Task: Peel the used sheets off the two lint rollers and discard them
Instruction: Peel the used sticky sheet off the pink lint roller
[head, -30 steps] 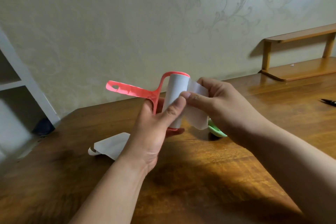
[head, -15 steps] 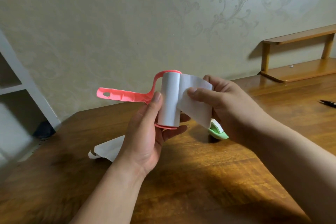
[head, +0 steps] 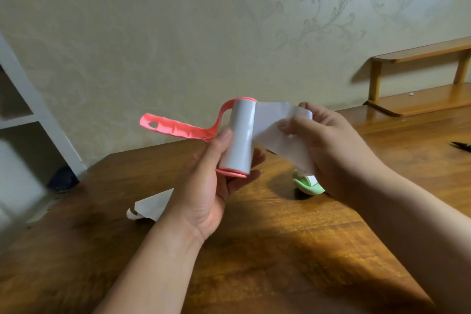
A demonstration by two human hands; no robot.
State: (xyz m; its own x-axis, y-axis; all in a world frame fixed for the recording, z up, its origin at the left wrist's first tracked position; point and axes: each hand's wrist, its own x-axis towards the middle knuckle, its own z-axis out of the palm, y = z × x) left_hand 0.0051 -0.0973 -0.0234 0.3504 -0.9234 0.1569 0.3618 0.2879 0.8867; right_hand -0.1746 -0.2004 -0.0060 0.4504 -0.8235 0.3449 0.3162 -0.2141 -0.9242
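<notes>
The left hand (head: 209,186) is wrapped around a white paper roll on a coral-pink plastic lint roller (head: 238,137), thumb pressed on the near side of the roll, fingers curled behind it. The roll stands nearly upright above the brown wooden surface (head: 293,250), and its flat pink handle sticks out to the left. The right hand (head: 328,150) pinches a white sheet (head: 277,132) peeled partway off the roll — thumb on the near face, fingers behind — and the sheet stretches taut from the roll's right edge to that hand. Under the right hand a pale green lint roller (head: 307,185) lies on the surface, mostly hidden, so its position is hard to judge. A loose, curled white sheet (head: 150,206) lies on the surface left of the left wrist — probably already peeled. A dark pen (head: 461,146) rests at the far right edge
</notes>
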